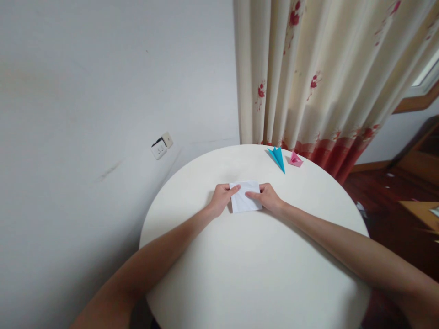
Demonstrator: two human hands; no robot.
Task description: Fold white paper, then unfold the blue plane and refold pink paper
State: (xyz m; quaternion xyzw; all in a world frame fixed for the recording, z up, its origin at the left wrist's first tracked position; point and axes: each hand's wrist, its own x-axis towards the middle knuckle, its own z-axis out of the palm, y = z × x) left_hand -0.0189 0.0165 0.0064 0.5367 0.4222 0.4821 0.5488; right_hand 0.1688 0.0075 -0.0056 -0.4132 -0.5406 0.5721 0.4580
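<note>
A small white sheet of paper (247, 191) lies near the middle of a round white table (254, 269). My left hand (222, 198) grips the paper's left edge, thumb on top. My right hand (266, 196) rests on the right side of the sheet, with the forefinger pressing across its surface. Both forearms stretch over the tabletop towards the paper.
A blue folded paper plane (277, 156) and a small pink folded paper figure (295, 159) sit at the table's far edge. Behind them hangs a cream curtain with red flowers (325, 73). A wall socket (161, 146) is on the left wall. Dark wooden floor lies to the right.
</note>
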